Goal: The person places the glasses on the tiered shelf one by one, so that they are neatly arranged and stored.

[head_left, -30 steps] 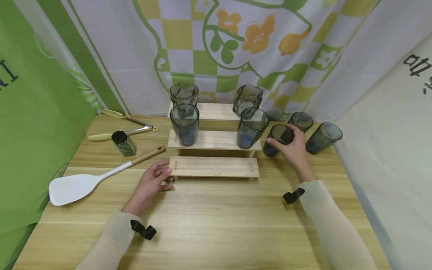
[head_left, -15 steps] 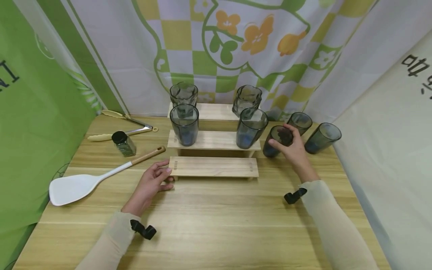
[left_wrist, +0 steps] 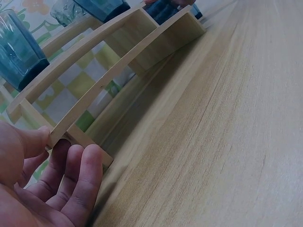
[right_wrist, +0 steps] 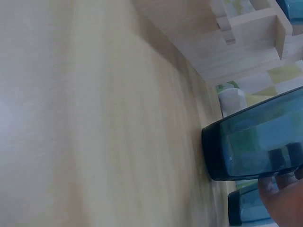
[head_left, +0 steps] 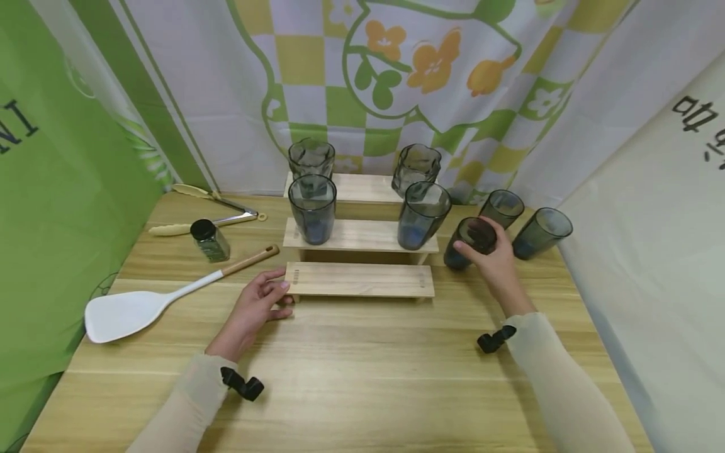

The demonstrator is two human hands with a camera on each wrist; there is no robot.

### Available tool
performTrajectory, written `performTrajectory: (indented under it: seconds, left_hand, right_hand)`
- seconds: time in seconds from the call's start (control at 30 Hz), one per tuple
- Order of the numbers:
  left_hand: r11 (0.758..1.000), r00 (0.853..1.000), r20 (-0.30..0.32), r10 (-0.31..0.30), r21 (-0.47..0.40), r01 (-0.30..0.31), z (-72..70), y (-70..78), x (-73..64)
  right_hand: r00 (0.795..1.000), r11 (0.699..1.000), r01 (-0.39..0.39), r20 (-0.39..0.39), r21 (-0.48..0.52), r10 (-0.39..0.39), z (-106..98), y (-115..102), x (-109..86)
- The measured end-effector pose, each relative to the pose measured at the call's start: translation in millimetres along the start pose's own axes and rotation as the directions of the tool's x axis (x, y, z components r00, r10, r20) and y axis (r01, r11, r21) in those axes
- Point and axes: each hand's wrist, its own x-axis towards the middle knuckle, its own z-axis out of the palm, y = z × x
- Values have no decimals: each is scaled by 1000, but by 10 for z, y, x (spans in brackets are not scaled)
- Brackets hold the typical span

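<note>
A stepped wooden display rack (head_left: pixel 359 280) with three tiers stands at the back of the table. At the left end of its lowest tier, my left hand (head_left: pixel 252 308) pinches the board, thumb on top and fingers beneath in the left wrist view. My right hand (head_left: pixel 500 267) grips a smoky blue-grey drinking glass (head_left: pixel 460 257) near its rim, to the right of the rack. In the right wrist view that glass (right_wrist: pixel 251 137) is upright relative to the table, its base close over the wood. Two similar glasses, one behind (head_left: pixel 504 204) and another at its right (head_left: pixel 540 233), stand nearby.
Two tall glasses, a left one (head_left: pixel 313 211) and a right one (head_left: pixel 421 217), stand on the middle tier. Two wavy glasses occupy the top tier. At left lie tongs (head_left: pixel 226 217), a spice jar (head_left: pixel 211 242) and a white spatula (head_left: pixel 130 314). A patterned curtain (head_left: pixel 300 56) hangs behind.
My right hand has brought its glass slightly toward me, away from the two glasses beside it. The left hand keeps its place on the rack.
</note>
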Motion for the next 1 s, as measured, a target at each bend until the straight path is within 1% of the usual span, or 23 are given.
performTrajectory:
  seconds: [0.1,0.13,0.2,0.27,0.33,0.4,0.47,0.5,0.57,0.63,0.73,0.77,0.87,0.97,1.0]
  left_hand:
    - [1000,1000,9,-1,-4,1,15,-5,10]
    - [1000,1000,10,0,-4,0,18,-3,11]
    - [1000,1000,11,2,-6,-2,17,3,12]
    - [1000,1000,11,4,-5,-4,14,11,11]
    - [1000,1000,11,1,-4,-1,10,14,11]
    - [1000,1000,11,-4,-6,5,4,12,11]
    - [1000,1000,9,-11,-9,11,2,6,10]
    - [1000,1000,8,-15,-11,15,1,0,10]
    - [1000,1000,3,-18,-9,19,-5,-5,3]
    - [1000,1000,-2,-20,-9,20,-5,-11,-2]
    - [1000,1000,-3,-18,-9,18,1,-20,-1]
    - [1000,1000,-2,-16,-9,16,3,-23,1]
    - [1000,1000,7,-6,-13,6,7,-25,12]
    - [1000,1000,6,8,-17,-8,1,-27,22]
    - [1000,1000,4,12,-19,-12,2,-27,26]
  right_hand:
    - [999,999,36,-41,-7,-36,-66,16,-145]
    - [997,998,54,-48,9,-54,-84,15,-198]
    - [992,991,113,-61,73,-109,-100,-3,-297]
    - [979,971,199,-77,134,-190,-103,-33,-390]
    - [954,938,298,-95,177,-285,-86,-88,-472]
    - [921,897,389,-96,208,-377,-47,-168,-538]
    - [890,859,453,-71,240,-450,21,-270,-591]
    - [881,849,467,-49,247,-471,69,-332,-618]
    - [872,845,473,6,249,-490,197,-463,-659]
    - [869,855,463,70,234,-490,354,-590,-694]
    - [860,871,439,176,222,-479,632,-726,-710]
    - [854,874,432,211,222,-475,732,-759,-704]
    - [831,881,409,301,238,-467,1071,-829,-668]
    - [829,896,373,348,240,-438,1464,-880,-628]
    - [831,901,360,355,243,-428,1598,-886,-615]
